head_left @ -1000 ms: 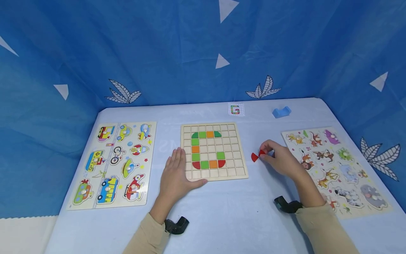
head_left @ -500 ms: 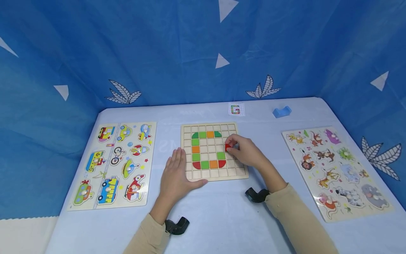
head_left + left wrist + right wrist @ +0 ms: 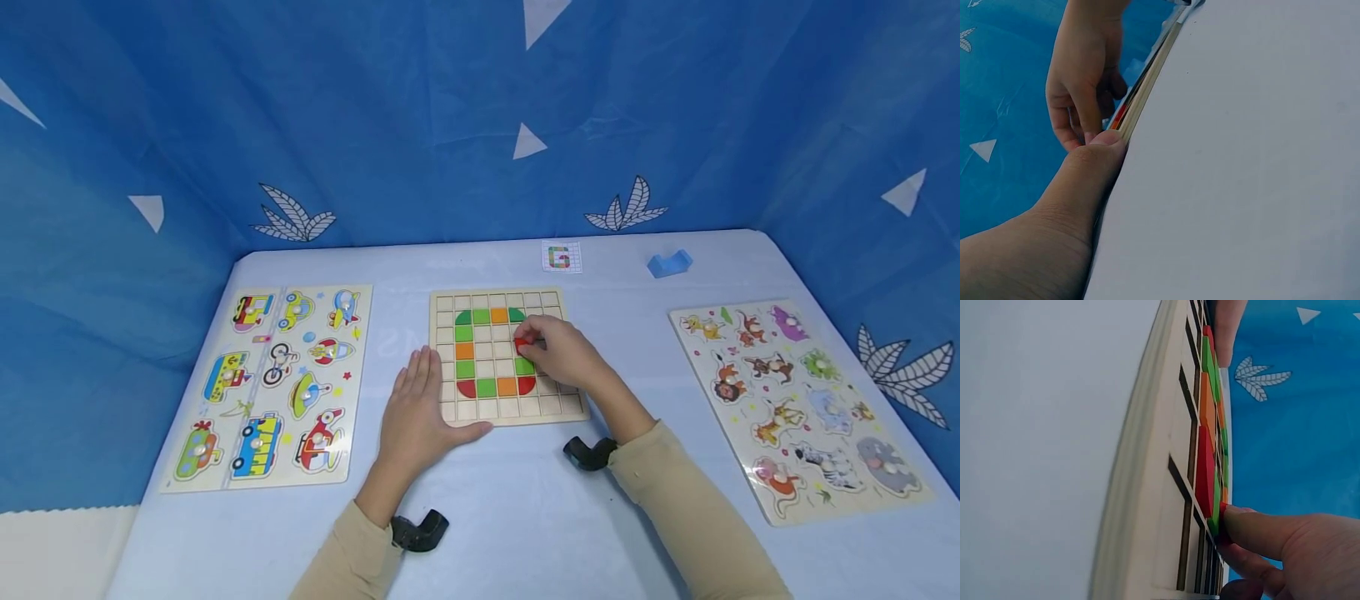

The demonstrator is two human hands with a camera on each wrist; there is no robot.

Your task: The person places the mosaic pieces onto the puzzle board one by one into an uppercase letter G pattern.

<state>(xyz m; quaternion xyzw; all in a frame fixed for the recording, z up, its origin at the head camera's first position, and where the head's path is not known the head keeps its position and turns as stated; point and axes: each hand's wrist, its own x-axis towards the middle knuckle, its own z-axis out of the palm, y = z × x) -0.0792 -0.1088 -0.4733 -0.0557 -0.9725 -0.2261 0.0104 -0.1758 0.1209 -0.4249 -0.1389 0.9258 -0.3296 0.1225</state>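
Note:
A square wooden grid board lies mid-table. Green, orange and red pieces form a loop in its cells, with a green square on the right side. My left hand rests at the board's left edge, fingers straight, its thumb along the front edge; in the left wrist view that thumb touches the board's side. My right hand pinches a small red piece close over the cell above that green square. The right wrist view shows the thumb against it; the fingers partly hide its shape.
A small pattern card and a blue block lie at the back. A vehicle puzzle board is on the left, an animal puzzle board on the right. Blue cloth hangs behind the table.
My right hand has moved left from beside the animal board to over the grid, bringing red along. The red quarter-circle no longer shows on the table. My left hand stays put.

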